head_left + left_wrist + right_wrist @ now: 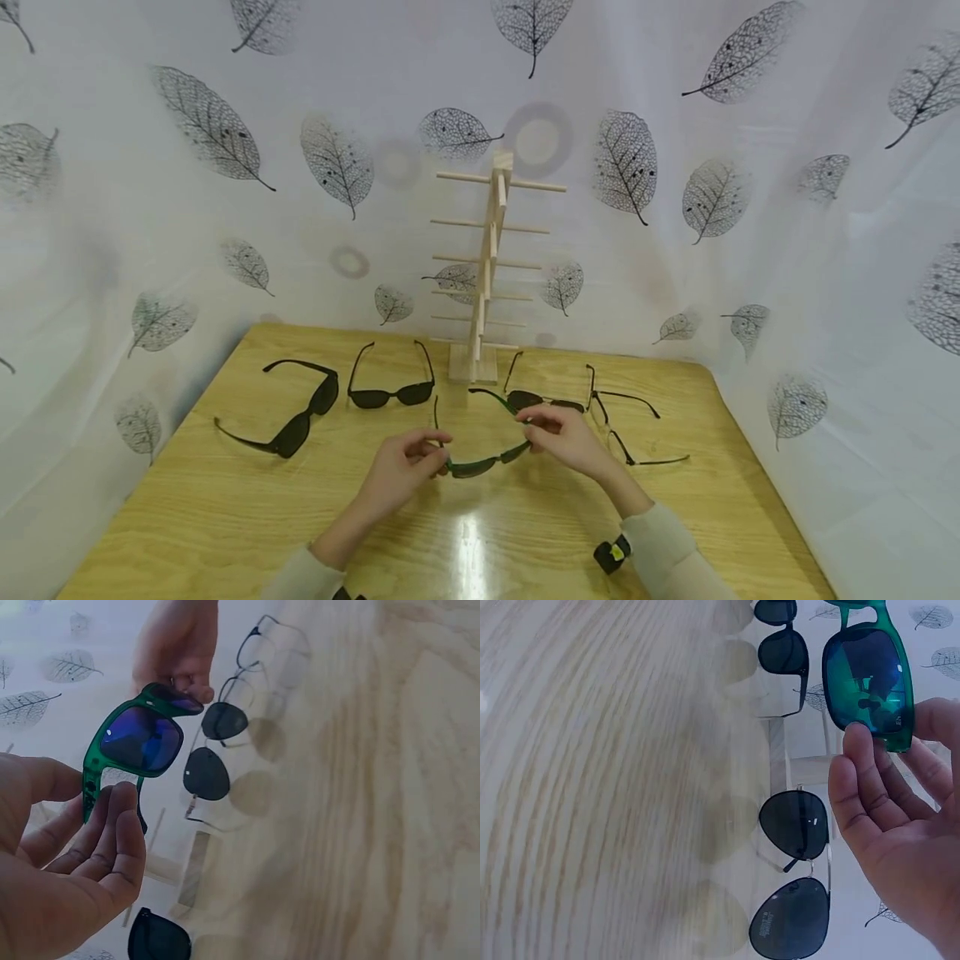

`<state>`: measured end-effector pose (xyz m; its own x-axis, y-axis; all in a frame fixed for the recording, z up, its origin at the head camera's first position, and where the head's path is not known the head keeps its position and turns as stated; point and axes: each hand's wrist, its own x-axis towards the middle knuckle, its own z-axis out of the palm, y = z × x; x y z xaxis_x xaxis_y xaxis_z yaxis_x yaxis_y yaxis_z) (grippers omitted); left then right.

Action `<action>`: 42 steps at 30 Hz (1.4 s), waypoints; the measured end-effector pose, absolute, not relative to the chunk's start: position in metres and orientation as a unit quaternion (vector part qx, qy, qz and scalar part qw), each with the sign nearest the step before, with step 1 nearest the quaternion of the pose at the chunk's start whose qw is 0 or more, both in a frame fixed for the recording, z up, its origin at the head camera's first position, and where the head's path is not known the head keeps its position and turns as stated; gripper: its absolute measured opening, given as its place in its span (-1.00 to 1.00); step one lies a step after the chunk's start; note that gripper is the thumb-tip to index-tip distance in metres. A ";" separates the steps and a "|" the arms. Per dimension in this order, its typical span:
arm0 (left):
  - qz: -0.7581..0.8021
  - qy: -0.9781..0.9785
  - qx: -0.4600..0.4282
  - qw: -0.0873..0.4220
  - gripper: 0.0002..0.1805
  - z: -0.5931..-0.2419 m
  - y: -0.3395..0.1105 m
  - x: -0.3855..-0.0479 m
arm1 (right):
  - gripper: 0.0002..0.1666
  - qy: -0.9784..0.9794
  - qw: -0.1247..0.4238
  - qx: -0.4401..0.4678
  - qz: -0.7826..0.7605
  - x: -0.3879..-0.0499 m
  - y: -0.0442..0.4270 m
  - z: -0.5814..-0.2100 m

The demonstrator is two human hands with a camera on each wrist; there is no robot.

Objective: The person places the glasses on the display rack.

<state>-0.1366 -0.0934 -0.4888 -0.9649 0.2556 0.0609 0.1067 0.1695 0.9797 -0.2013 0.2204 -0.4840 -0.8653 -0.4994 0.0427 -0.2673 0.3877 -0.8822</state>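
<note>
A pair of green-framed sunglasses (474, 468) with dark, bluish lenses is held up by both hands, its temples unfolded and pointing away from me. My left hand (405, 467) pinches the left end of the frame near the hinge. At the opposite end, my right hand (566, 437) pinches the right hinge area between thumb and fingers. In the left wrist view the lenses of the green sunglasses (142, 740) look blue-purple. The right wrist view shows one green-blue lens of the sunglasses (868, 679) above the right fingertips.
Behind the hands stands a wooden rack (486, 267) with several crossbars. Black sunglasses (300, 421) and another black pair (392, 395) lie at left on the wooden table (360, 550). Metal-framed sunglasses (528, 400) and clear eyeglasses (618, 446) lie at right. A leaf-print curtain (637, 283) surrounds the table.
</note>
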 end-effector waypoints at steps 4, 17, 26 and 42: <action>0.630 0.765 0.122 0.052 -0.70 -0.478 -0.098 -0.141 | -0.66 0.825 0.097 -0.219 -0.511 -0.198 0.219 -0.477; 0.628 0.769 0.118 0.031 -0.75 -0.453 -0.107 -0.167 | -0.70 0.818 0.053 -0.193 -0.539 -0.196 0.208 -0.459; 0.630 0.770 0.103 0.018 -0.73 -0.439 -0.107 -0.186 | -0.66 0.828 0.022 -0.169 -0.533 -0.200 0.202 -0.444; 0.621 0.779 0.084 0.016 -0.69 -0.416 -0.102 -0.222 | -0.70 0.827 -0.047 -0.140 -0.542 -0.220 0.193 -0.427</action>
